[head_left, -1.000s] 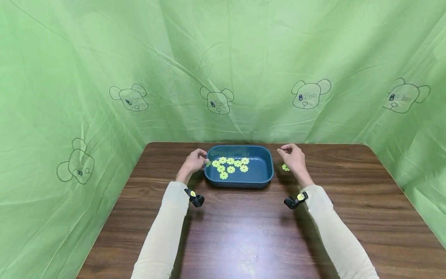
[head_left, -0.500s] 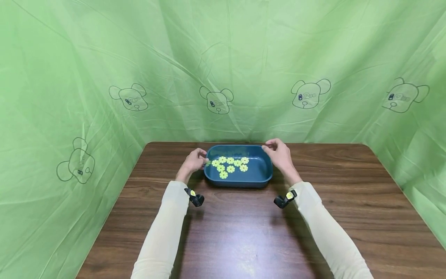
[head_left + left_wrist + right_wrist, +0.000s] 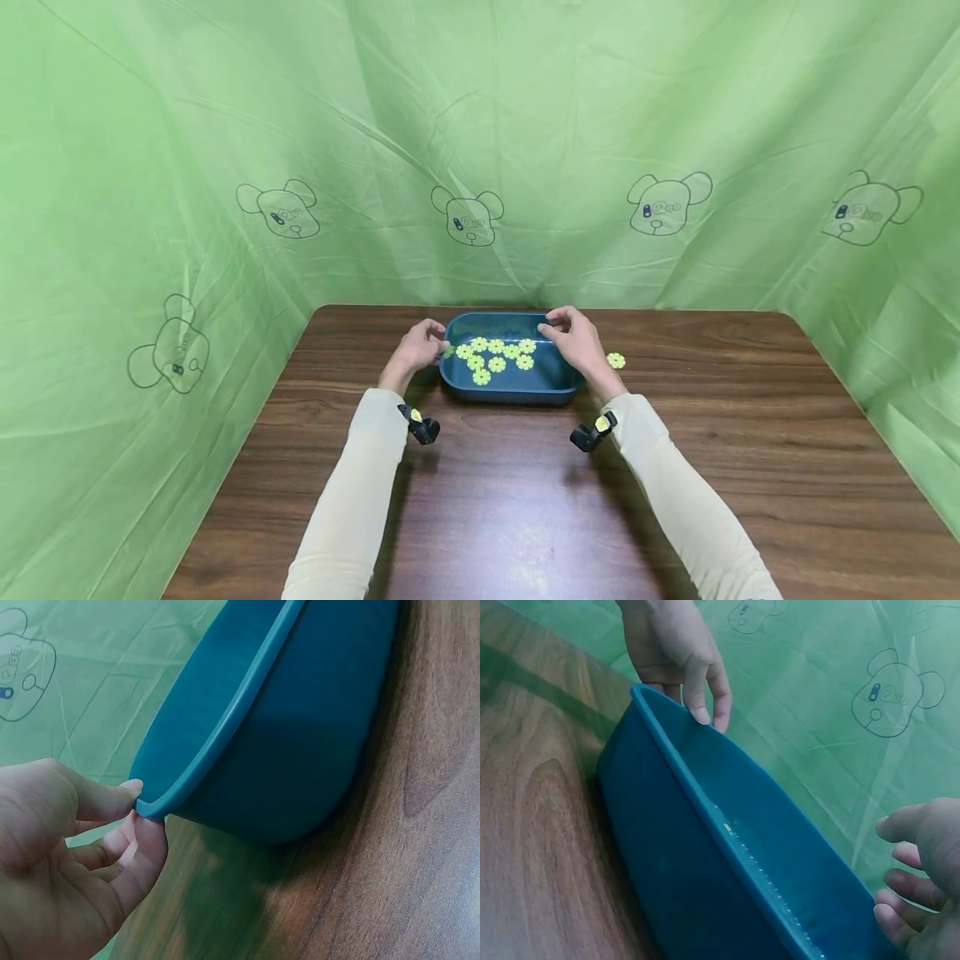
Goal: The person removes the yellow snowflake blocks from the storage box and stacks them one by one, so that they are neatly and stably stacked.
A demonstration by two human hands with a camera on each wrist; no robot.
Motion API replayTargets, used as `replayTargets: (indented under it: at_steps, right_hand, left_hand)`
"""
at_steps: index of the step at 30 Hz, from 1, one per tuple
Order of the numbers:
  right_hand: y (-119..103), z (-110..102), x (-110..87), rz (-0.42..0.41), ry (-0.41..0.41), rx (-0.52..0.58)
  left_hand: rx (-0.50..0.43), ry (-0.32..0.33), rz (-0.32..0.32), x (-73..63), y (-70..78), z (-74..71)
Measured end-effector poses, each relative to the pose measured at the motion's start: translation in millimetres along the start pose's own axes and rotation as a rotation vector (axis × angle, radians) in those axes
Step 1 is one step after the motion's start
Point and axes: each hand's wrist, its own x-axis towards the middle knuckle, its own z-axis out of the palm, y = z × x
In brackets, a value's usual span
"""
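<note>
A dark blue rectangular tub (image 3: 517,398) with rounded corners sits near the table's far edge. Several flat, yellow-green, flower-shaped discs (image 3: 497,364) lie inside it, mostly toward the left. My left hand (image 3: 82,847) pinches the tub's left rim between thumb and fingers. Over the tub's right part hovers my right hand (image 3: 577,340), thumb and fingers apart, with nothing visible between them. It covers some of the tub's right end. One more flower-shaped disc (image 3: 616,360) lies on the table just right of the tub.
The brown wood-grain table (image 3: 495,483) reaches toward me and to both sides. Behind it and at its sides hangs a green cloth (image 3: 555,125) printed with bear heads. Each wrist wears a black camera on a strap.
My right hand has moved left, from beside the loose disc on the table to above the tub's right part. The left hand has stayed at the rim.
</note>
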Motion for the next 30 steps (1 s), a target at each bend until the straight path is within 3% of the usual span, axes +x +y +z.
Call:
replayTargets:
  at_steps: [10,17,30]
  right_hand:
    - [7,16,1.9,0.003,-0.086,-0.037]
    - [11,25,4.7,0.051,-0.148,-0.091]
    - [13,30,8.9,0.088,-0.261,-0.246]
  left_hand:
    - [-0.009,-0.011,-0.009,-5.0,2.4,-0.4]
    - [-0.011,-0.011,-0.005,-6.3,3.2,-0.1]
    - [-0.001,-0.011,-0.002,-4.3,2.6,0.3]
